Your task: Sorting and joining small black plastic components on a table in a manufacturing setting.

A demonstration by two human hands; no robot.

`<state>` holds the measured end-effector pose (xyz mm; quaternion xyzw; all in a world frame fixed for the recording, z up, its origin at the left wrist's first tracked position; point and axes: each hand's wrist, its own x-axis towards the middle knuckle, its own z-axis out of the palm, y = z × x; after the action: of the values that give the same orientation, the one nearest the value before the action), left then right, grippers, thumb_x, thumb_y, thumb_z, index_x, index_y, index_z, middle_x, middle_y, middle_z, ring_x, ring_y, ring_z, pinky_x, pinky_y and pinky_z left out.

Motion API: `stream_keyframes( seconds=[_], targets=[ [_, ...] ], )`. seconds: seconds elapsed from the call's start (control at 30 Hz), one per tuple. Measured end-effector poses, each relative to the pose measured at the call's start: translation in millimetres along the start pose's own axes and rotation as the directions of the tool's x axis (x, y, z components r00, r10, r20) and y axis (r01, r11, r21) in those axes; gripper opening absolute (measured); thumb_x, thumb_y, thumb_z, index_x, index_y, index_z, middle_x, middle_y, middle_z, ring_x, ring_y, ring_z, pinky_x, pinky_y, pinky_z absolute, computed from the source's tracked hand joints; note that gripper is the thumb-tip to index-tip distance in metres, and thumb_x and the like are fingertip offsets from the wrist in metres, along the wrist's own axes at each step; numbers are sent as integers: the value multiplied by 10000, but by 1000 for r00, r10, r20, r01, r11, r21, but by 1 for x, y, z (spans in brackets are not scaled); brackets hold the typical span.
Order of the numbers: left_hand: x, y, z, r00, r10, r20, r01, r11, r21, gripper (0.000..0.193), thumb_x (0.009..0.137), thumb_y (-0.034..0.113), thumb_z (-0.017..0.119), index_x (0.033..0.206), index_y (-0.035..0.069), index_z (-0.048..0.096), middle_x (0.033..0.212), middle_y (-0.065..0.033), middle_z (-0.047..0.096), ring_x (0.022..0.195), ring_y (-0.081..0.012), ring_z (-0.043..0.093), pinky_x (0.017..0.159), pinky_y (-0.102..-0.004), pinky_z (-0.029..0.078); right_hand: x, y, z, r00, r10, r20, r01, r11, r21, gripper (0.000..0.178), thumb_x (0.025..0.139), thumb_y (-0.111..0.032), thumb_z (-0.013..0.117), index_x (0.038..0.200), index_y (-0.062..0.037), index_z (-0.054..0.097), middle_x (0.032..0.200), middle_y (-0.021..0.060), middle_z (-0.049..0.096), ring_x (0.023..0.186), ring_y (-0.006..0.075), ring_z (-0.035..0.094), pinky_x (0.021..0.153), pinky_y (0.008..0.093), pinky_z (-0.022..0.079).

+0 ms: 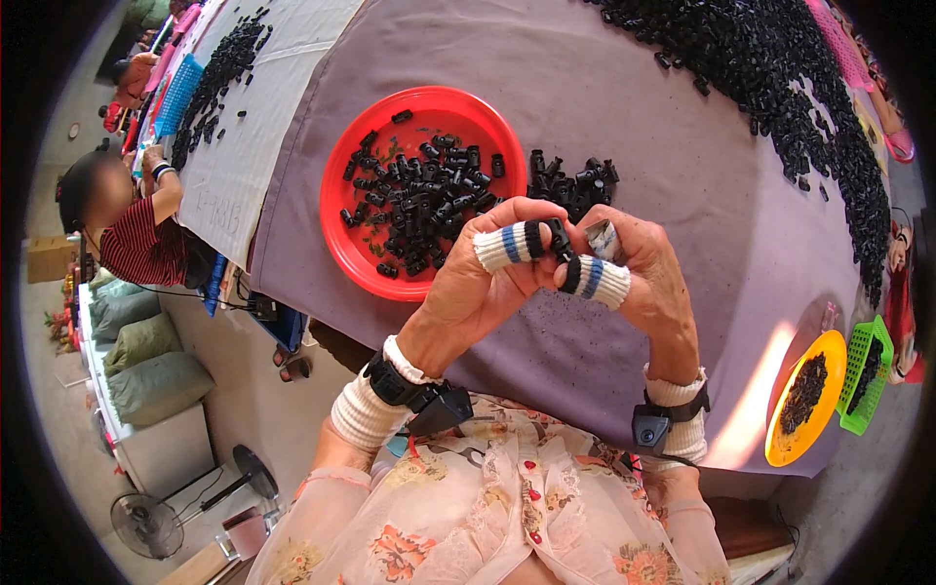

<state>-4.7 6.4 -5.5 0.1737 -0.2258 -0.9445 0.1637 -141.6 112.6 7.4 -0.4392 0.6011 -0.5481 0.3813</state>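
Over the table's near side, both my hands meet around one small black plastic cord lock (pixel 560 240). My left hand (pixel 486 268) pinches it from the left, its thumb and fingertips closed. From the other side my right hand (pixel 639 265) grips it too, with finger and thumb. Knitted white sleeves with blue and black stripes cover some digits, and a strip of tape wraps one right finger. Just beyond my left hand, a red plate (pixel 336 229) carries many similar black pieces. A small pile of black cord locks (pixel 575 185) lies beyond my fingers, partly hidden by them.
A large heap of black pieces (pixel 751 68) spreads over the far right of the cloth-covered table (pixel 468 361). At right sit a yellow plate (pixel 827 429) and a green basket (pixel 868 405). Another person (pixel 136 229) works at the left, near more pieces and a blue basket (pixel 177 95).
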Motion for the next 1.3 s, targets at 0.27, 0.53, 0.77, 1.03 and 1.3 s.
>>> stream_keyframes(
  seconds=[0.27,0.53,0.77,1.03,1.3],
  targets=[
    [-1,2,6,999,-22,43,25,998,-64,227,850,116,580,1050,13,547,925,-123,617,694,-113,599,638,-238,518,-4,-3,2,999,35,39,-38,995,96,246,753,-224,705,749,-47,534,573,-40,447,529,44,378,467,224,324],
    [-2,-1,3,998,-27,55,30,998,-47,290,841,154,600,1096,31,537,923,-91,614,707,-109,583,608,-244,490,-6,-5,9,999,54,1,-54,987,150,220,775,-201,682,783,-30,544,583,-37,478,550,36,397,482,214,345],
    [-3,0,1,994,-64,87,66,998,-20,294,847,167,592,1103,38,530,965,-58,599,830,-131,605,632,-257,513,-9,1,10,992,122,-44,-112,977,180,207,765,-176,683,799,-23,547,619,-15,480,587,42,405,510,219,361],
    [-3,-6,-5,1000,-19,4,19,999,43,278,864,162,571,1100,22,521,934,-66,611,854,-142,606,679,-287,530,-11,5,15,987,16,-162,-7,998,57,245,711,-176,739,789,-27,561,618,-16,493,567,49,421,499,213,365],
    [-4,-6,-2,1000,4,-19,-4,999,40,270,861,134,572,1097,15,517,872,-26,620,768,-117,613,651,-265,524,-15,10,17,966,-112,-234,100,993,-62,215,719,-144,726,836,-23,594,654,29,595,567,53,520,506,212,419]
  ],
)
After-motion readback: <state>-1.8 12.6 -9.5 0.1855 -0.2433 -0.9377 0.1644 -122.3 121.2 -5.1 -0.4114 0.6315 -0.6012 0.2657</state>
